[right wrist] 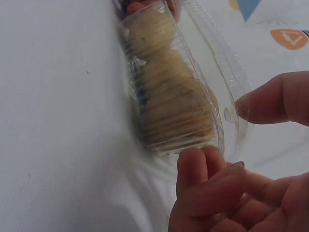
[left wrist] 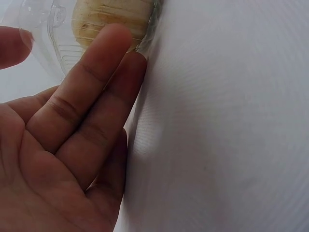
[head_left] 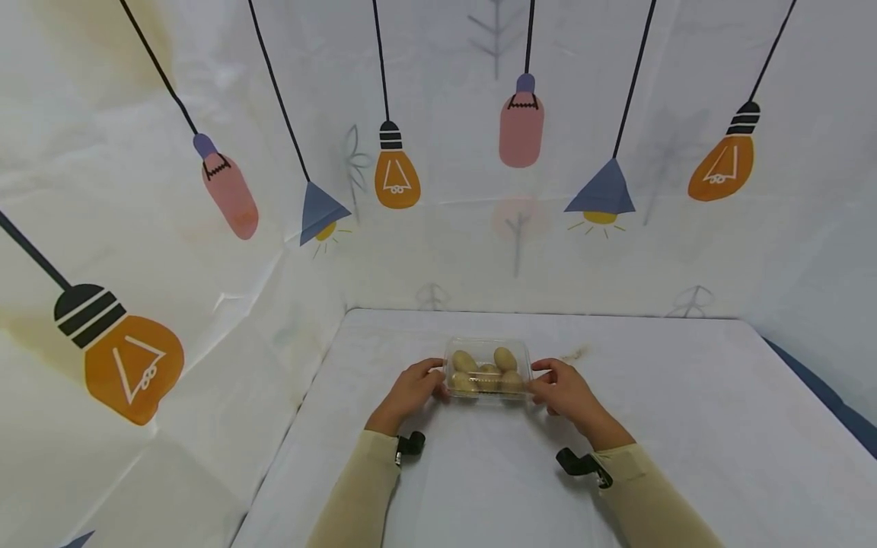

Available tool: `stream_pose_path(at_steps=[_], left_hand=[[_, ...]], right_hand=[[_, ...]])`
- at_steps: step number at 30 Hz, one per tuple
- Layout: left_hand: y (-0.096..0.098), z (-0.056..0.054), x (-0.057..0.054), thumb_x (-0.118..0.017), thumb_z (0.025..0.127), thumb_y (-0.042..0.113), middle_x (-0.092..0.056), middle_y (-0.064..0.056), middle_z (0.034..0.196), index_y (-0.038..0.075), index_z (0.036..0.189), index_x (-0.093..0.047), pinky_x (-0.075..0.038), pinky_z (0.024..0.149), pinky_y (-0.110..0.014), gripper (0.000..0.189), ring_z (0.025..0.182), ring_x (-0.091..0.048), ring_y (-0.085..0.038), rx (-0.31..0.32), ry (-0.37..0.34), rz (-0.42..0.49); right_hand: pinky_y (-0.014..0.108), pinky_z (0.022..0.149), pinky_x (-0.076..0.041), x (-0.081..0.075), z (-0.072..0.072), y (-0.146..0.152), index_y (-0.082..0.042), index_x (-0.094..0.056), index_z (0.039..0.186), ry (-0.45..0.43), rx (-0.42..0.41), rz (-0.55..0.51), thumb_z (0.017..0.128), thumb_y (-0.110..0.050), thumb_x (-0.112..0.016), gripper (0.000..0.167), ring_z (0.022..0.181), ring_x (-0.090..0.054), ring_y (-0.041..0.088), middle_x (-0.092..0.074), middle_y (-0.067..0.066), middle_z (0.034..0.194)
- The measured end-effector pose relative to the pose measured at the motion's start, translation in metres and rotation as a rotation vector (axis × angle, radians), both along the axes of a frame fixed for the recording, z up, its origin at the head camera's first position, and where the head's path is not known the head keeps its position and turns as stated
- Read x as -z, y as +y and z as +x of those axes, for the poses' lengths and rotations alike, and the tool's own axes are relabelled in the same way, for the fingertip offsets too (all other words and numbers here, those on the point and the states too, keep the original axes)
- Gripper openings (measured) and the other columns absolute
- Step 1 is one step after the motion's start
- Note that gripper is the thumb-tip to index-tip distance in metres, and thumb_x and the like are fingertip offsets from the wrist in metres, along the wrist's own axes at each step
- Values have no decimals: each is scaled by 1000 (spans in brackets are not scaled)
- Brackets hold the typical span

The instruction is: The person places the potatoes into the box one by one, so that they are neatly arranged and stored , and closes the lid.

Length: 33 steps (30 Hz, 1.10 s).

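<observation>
A clear plastic clamshell box (head_left: pixel 483 342) with a lid lies on the white table, holding several small yellowish-brown potatoes (head_left: pixel 505 359). My left hand (head_left: pixel 411 390) holds its left end. In the left wrist view, the thumb (left wrist: pixel 14 47) is at the lid's rim and the long fingers (left wrist: pixel 96 67) lie along the end wall. At the opposite end, my right hand (head_left: pixel 567 391) grips the box. There the thumb (right wrist: pixel 270 99) presses the lid's edge near a small tab, while fingertips (right wrist: pixel 191 166) touch the lower end wall.
The white table (head_left: pixel 479 479) runs back to a pale wall sheet (head_left: pixel 452 251) printed with hanging lamps. Another sheet (head_left: pixel 199 327) rises along the table's left side. Each sleeve cuff carries a black camera mount, such as the right mount (head_left: pixel 578 463). Blue material (head_left: pixel 822 392) shows beyond the right edge.
</observation>
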<state>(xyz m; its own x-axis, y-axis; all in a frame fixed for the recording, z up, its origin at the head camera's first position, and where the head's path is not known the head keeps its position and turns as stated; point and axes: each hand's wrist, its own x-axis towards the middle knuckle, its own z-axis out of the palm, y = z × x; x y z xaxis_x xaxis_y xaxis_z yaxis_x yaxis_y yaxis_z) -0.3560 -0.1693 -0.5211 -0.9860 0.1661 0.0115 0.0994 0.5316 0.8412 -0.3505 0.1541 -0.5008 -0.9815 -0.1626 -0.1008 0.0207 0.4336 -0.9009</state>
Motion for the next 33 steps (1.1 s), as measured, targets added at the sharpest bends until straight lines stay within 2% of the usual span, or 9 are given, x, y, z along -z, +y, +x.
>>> stream_pose_path(at_steps=[5, 8, 15, 20, 26, 30, 33], left_hand=[[-1, 0, 0, -54, 103, 36, -76, 5, 87, 17, 151, -57, -50, 83, -45, 52, 94, -68, -17, -8, -20, -9], [-1, 0, 0, -54, 103, 35, -76, 6, 87, 18, 154, -54, -49, 78, -42, 54, 93, -68, -16, -12, -32, -2], [1, -1, 3, -53, 102, 35, -76, 7, 84, 18, 152, -55, -50, 86, -47, 53, 93, -70, -13, -3, -18, 4], [1, -3, 4, -53, 102, 35, -76, 7, 83, 18, 151, -56, -50, 83, -46, 52, 92, -69, -14, -11, -9, -5], [1, -3, 3, -54, 102, 34, -76, 6, 84, 16, 151, -57, -50, 85, -47, 52, 93, -70, -14, 8, 12, -3], [1, -2, 1, -54, 102, 32, -77, 5, 83, 16, 151, -57, -50, 85, -47, 51, 92, -70, -15, 4, 6, 2], [0, -1, 1, -54, 102, 31, -77, 5, 84, 16, 151, -57, -50, 82, -46, 51, 92, -70, -15, 5, 4, 1]], right_hand=[[33, 58, -49, 2, -1, 0, -3, -54, 143, -25, 4, -1, 93, -19, -71, 55, 79, -70, 26, -72, 15, 101], [34, 59, -49, 4, -2, 1, -6, -53, 143, -39, 7, -17, 93, -18, -71, 55, 80, -73, 26, -74, 14, 101], [35, 58, -47, 5, -2, 4, -2, -59, 139, -82, 21, 4, 92, -20, -72, 52, 81, -74, 23, -77, 10, 97], [33, 57, -44, 1, -1, 3, 0, -64, 130, -121, 23, -11, 92, -20, -71, 43, 82, -72, 22, -77, 10, 97], [32, 55, -42, 0, -1, 5, -1, -63, 128, -143, 1, -43, 94, -18, -72, 39, 82, -71, 24, -77, 11, 102], [30, 51, -38, 1, -1, 7, -1, -62, 127, -148, -29, -58, 95, -18, -74, 38, 76, -68, 23, -77, 12, 102], [28, 49, -36, 0, -1, 6, -3, -62, 126, -157, -36, -60, 95, -18, -75, 37, 67, -61, 20, -75, 11, 94]])
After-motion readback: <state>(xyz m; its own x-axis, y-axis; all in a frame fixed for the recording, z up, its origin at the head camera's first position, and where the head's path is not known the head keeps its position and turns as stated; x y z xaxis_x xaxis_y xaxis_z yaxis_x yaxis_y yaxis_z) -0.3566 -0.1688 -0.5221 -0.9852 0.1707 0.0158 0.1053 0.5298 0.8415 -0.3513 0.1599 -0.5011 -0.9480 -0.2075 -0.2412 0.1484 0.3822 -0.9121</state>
